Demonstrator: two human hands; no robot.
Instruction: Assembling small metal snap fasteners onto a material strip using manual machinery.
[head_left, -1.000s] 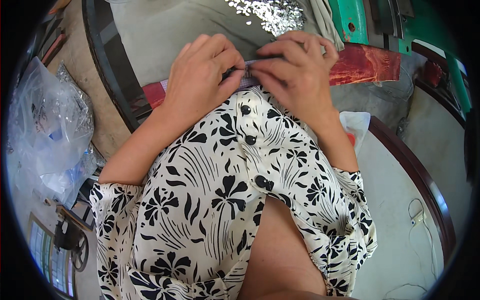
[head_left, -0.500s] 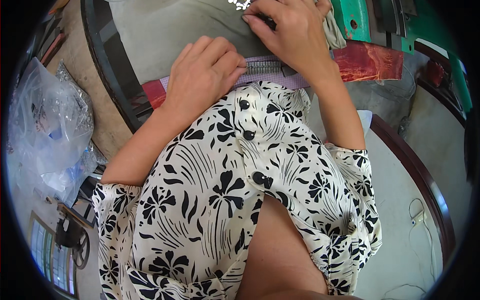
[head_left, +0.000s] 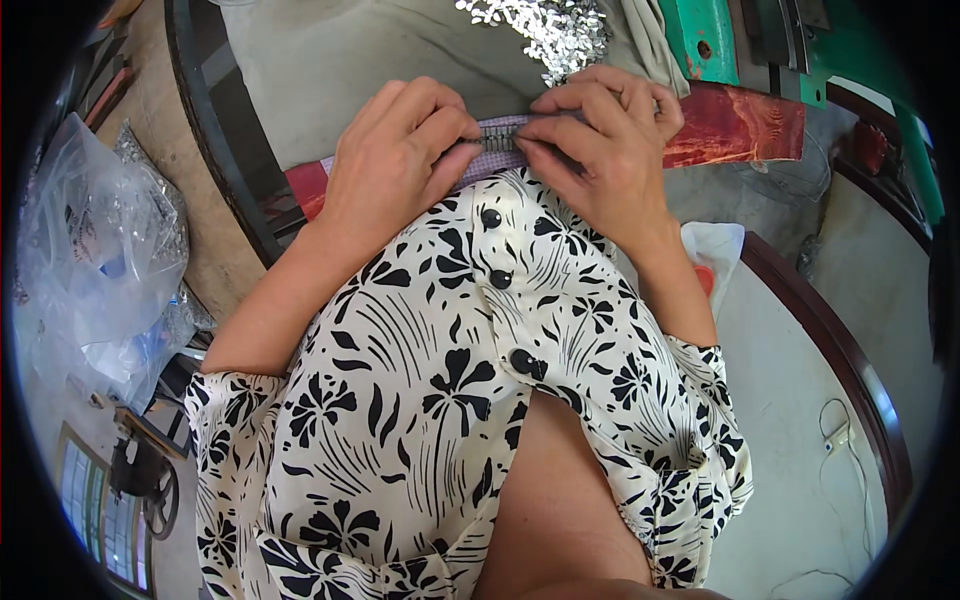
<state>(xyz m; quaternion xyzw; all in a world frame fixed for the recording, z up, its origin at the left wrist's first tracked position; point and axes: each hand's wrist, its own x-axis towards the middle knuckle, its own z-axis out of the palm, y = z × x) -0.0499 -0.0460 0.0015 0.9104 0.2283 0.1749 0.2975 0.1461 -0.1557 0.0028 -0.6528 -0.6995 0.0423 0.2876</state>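
Note:
A short grey metal strip with a row of ridges [head_left: 498, 138] lies along the near edge of the work surface, on a purple checked cloth [head_left: 466, 179]. My left hand [head_left: 398, 145] is closed at its left end, thumb and forefinger pinched on it. At the right end, my right hand [head_left: 608, 145] is closed in a pinch; its fingertips hide whatever is between them. Beyond the right hand a heap of small shiny silver pieces [head_left: 560, 35] lies on a grey-green cloth [head_left: 340, 70].
Green machine parts [head_left: 705, 45] stand at the far right beside a red patterned sheet [head_left: 740, 125]. A clear plastic bag [head_left: 95, 250] lies at the left. The table's dark metal frame [head_left: 215, 140] curves down the left side. A white cable [head_left: 850, 450] trails at lower right.
My right hand has come back from the silver pieces toward me, to the right end of the strip, uncovering more of the heap. My left hand stays almost in place.

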